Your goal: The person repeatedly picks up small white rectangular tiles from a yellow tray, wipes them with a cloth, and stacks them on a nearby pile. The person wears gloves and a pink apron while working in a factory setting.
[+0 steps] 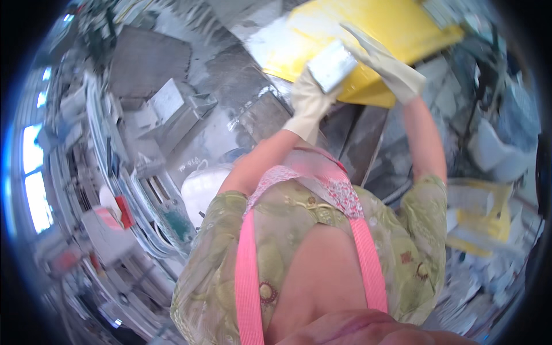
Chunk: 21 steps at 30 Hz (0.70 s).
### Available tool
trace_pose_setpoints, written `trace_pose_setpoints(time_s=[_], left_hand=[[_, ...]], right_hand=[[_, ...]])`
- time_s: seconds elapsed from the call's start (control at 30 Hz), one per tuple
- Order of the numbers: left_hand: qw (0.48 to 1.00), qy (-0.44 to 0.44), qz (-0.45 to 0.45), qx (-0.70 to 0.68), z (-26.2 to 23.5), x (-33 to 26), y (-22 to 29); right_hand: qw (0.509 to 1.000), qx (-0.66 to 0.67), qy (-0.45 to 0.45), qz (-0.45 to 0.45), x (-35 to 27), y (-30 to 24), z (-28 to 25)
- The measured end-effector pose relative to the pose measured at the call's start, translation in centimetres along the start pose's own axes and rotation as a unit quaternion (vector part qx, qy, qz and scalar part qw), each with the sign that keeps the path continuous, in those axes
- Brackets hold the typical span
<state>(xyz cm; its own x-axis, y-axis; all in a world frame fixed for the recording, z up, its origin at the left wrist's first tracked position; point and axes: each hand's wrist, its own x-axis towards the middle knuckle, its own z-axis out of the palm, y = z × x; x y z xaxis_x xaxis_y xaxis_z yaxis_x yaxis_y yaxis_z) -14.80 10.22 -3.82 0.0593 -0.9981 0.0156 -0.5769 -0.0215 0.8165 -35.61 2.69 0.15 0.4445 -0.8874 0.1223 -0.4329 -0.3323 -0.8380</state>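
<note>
Both my hands wear pale rubber gloves. My left hand [310,103] grips a flat silvery rectangular block [332,64] from below. My right hand [384,63] lies across the block's right end, its fingers stretched up and left over it. The block is held above a large yellow tray-like board [397,23] that fills the top of the view. The picture is blurred, so I cannot tell what the block is made of.
Below the yellow board is a wet grey metal surface [230,75]. A metal box-shaped fixture [172,109] stands to the left, with a white sack [201,187] near it. Cluttered racks [115,190] curve along the left; yellow and white items [489,218] lie on the right.
</note>
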Motion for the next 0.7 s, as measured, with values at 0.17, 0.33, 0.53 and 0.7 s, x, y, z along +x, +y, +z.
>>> trace_pose_setpoints(time_s=[0.17,0.33,0.53,0.7], left_hand=[[0.992,-0.020,-0.054,0.110,0.9,-0.2,-0.1],[0.999,0.000,-0.043,-0.023,2.7,0.5,-2.4],[0.991,0.048,-0.030,-0.120,3.7,-0.5,-2.5],[0.994,0.055,-0.038,-0.085,4.1,-0.8,-2.1]], right_hand=[[0.855,-0.412,-0.167,-0.268,6.4,7.4,-0.4],[0.880,0.436,-0.109,0.152,7.6,19.6,2.2],[0.816,0.545,-0.111,0.160,1.7,16.3,5.4],[0.863,0.467,-0.045,0.187,-0.5,7.5,5.3]])
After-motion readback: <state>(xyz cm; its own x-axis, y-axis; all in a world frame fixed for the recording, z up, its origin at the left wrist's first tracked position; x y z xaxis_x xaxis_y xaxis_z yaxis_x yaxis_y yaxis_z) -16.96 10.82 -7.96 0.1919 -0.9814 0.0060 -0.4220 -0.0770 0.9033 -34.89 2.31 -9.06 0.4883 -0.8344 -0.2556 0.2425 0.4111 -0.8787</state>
